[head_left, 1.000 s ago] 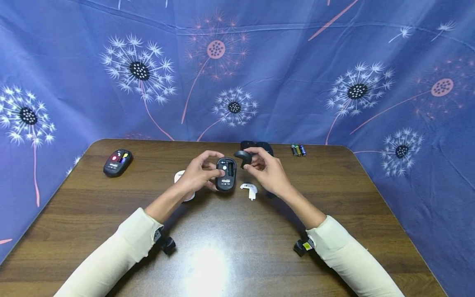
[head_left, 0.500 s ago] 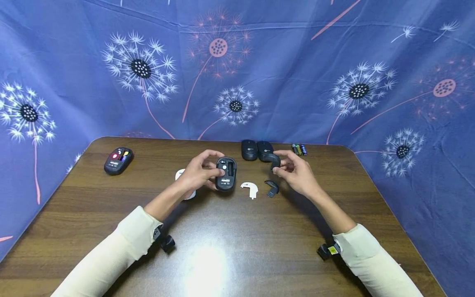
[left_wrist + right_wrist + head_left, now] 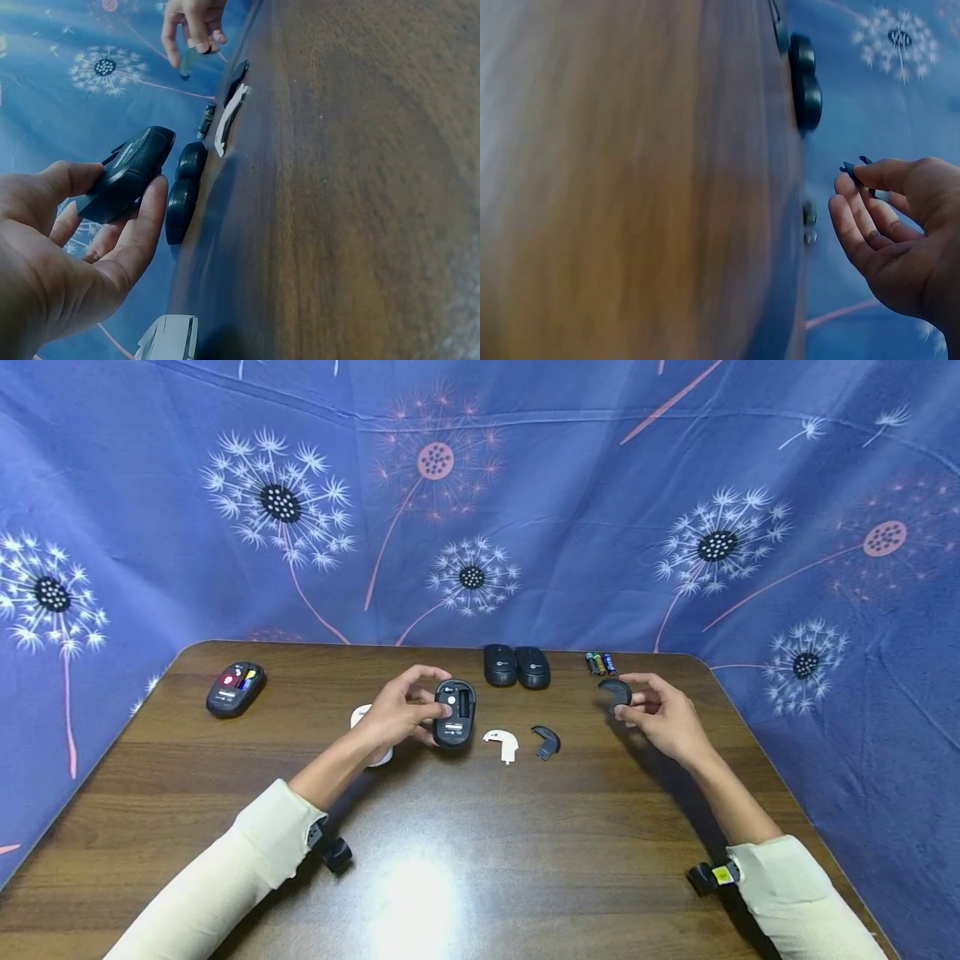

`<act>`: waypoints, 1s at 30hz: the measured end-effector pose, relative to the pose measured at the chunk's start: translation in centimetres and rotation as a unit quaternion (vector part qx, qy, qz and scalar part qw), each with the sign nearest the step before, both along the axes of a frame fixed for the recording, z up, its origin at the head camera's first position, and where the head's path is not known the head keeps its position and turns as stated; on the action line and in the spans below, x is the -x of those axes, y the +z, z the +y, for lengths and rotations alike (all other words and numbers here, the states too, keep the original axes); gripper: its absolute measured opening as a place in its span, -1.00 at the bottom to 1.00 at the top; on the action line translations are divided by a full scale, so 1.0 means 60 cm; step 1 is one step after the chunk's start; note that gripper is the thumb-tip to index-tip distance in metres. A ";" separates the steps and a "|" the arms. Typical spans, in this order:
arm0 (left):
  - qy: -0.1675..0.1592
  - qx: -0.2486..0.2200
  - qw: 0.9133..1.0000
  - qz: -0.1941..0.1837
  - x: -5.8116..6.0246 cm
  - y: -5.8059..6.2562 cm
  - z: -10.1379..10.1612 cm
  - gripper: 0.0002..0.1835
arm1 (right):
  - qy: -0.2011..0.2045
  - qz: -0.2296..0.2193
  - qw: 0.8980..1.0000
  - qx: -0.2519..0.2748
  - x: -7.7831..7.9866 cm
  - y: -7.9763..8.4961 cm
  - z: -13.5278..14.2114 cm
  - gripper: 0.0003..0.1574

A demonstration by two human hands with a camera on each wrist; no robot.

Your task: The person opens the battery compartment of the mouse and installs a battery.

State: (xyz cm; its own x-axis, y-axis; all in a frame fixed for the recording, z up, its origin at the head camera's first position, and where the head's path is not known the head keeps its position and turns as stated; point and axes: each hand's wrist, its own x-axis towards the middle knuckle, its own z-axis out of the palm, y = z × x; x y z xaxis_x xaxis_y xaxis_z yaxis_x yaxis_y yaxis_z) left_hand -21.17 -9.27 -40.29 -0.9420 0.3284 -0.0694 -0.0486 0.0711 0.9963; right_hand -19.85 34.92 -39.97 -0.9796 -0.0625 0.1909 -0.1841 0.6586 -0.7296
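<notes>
Curved black piece: since a second ago, this piece (image 3: pixel 617 692) has travelled right with my right hand (image 3: pixel 663 718), from just beside the mouse in my other hand to near the batteries.
Right fingers: my thumb and fingertips pinch the piece, raised off the wood.
Left fingers: my left hand (image 3: pixel 401 710) holds a black mouse (image 3: pixel 455 727) between thumb and fingers, in the same place as before; it is lifted too, its underside and open battery bay toward me.
White mouse: it lies (image 3: pixel 362 713) at my left hand, partly hidden by it.
White piece: this hooked one (image 3: pixel 502 743) rests on the wood between my hands, just right of the held mouse.
Dark piece: a similar one (image 3: pixel 548 742) lies right of the white piece, apart from it.
Two black mice: they sit side by side (image 3: pixel 500 665) near the far edge, beyond those loose pieces.
Batteries: three (image 3: pixel 601 664) lie together at the far edge, just beyond the piece I pinch.
Open-bayed mouse: it rests (image 3: pixel 236 690) underside up at far left, near the table's left edge and well apart from my left hand.
Table: brown wood (image 3: pixel 600 793) stretches from the loose pieces toward me, between my forearms; the right edge slants down beyond my right forearm.
Blue cloth: it hangs (image 3: pixel 570 568) right behind the far edge.
</notes>
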 end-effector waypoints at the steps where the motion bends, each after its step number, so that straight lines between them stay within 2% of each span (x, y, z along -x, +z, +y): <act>1: 0.000 -0.001 1.000 0.000 0.000 0.000 0.000 -0.36 | -0.004 -0.003 1.000 -0.001 -0.001 -0.001 0.008 -0.28; 6: 0.002 -0.006 1.000 -0.004 0.001 0.002 -0.002 -0.35 | -0.020 -0.045 0.999 -0.006 -0.002 -0.003 0.045 -0.25; 12: 0.004 -0.014 1.000 -0.008 0.001 -0.001 -0.005 -0.35 | -0.015 -0.105 0.994 0.031 0.006 -0.009 0.084 -0.19; 18: 0.001 -0.014 1.000 -0.006 0.001 -0.001 -0.007 -0.35 | -0.035 -0.131 0.989 0.062 0.013 -0.014 0.118 -0.14; 22: -0.001 -0.015 1.000 -0.005 -0.001 0.001 -0.008 -0.35 | -0.055 -0.145 0.987 0.045 0.015 -0.011 0.135 -0.10; 30: -0.007 -0.026 1.000 0.001 -0.005 0.000 -0.008 -0.35 | -0.090 -0.156 0.983 -0.026 0.016 -0.007 0.165 -0.10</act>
State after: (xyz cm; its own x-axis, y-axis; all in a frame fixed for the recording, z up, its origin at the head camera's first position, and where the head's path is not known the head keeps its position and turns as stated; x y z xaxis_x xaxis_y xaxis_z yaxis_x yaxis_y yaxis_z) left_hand -20.87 -9.75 -40.26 -0.9372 0.3451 -0.0501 -0.0461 0.0198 0.9987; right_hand -20.80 44.84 -40.42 -0.9861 0.1162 -0.1191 0.1663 0.6986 -0.6959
